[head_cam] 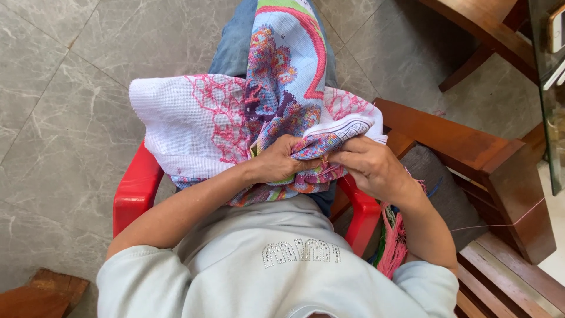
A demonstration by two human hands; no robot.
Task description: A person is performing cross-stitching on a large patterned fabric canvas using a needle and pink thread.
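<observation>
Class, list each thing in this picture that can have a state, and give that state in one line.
Cross-stitch fabric: bunched, draped over the lap, partly stitched.
Left hand: closed on the fabric fold.
Right hand: fingers pinched at the fabric edge.
Thread bundle: hanging loose beside the red plastic chair.

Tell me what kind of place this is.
Probably a home, a living room or porch: grey marble-look floor tiles, a red plastic chair and a wooden chair beside it. Both hands, left hand and right hand, hold cross-stitch cloth on the lap.
</observation>
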